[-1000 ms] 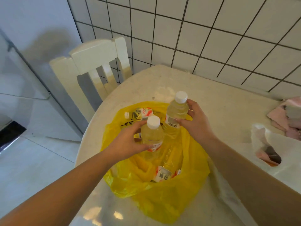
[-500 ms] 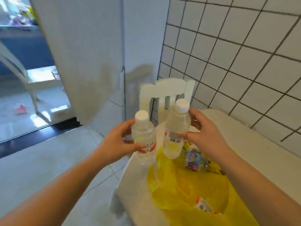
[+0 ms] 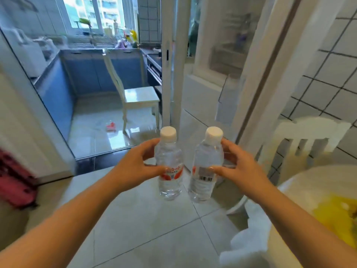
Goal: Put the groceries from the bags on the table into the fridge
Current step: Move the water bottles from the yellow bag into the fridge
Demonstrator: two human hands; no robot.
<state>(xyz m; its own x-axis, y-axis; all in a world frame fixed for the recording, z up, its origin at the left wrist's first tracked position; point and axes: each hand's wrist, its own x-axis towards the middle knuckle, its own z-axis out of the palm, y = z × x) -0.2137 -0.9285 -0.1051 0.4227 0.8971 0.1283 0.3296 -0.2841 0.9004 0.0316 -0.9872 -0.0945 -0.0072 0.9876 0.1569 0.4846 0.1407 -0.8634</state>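
My left hand (image 3: 135, 167) grips a clear water bottle (image 3: 170, 182) with a white cap and a red label. My right hand (image 3: 239, 171) grips a second clear bottle (image 3: 204, 182) with a white cap and a barcode label. Both bottles are upright, side by side in front of me above the tiled floor. The yellow grocery bag (image 3: 334, 215) lies on the pale table (image 3: 301, 186) at the lower right edge of view. A tall white fridge-like surface (image 3: 210, 89) stands ahead to the right.
A white chair (image 3: 305, 140) stands by the table against the tiled wall. Another white chair (image 3: 135, 97) stands beyond a sliding door frame (image 3: 173, 74) in a kitchen with blue cabinets. A red object (image 3: 17, 182) sits at the left. Open tiled floor lies ahead.
I have turned left away from the table, carrying both bottles lifted out of the yellow bag. The bag and table have slid to the right edge; the kitchen doorway has come into view.
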